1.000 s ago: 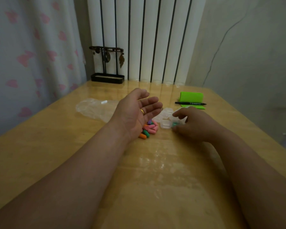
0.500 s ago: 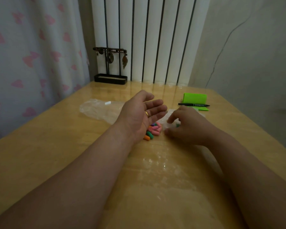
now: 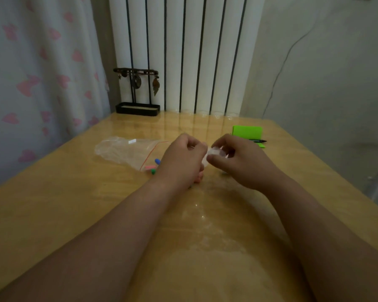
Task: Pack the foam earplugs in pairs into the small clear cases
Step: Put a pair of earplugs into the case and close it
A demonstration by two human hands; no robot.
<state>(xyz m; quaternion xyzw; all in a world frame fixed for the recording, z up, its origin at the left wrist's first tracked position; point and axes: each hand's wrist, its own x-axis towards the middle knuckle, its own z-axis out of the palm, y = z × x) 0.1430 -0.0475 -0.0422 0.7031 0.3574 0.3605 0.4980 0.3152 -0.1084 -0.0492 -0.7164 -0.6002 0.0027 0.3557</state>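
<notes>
Over the bench (image 3: pixel 74 203), a small clear case (image 3: pixel 214 151) is pinched between both hands: left hand (image 3: pixel 181 160) curled on its near-left edge, right hand (image 3: pixel 240 162) fingers (image 3: pixel 224 141) gripping opposite. Loose earplugs (image 3: pixel 152 167) lie left of them.

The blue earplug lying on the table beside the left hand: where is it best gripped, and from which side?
Probably from above, pinching the blue earplug across its middle between thumb and forefinger. It lies flat on the table, so only its top and long sides are free; the plastic bag borders it on the left and the left hand on the right.
</notes>
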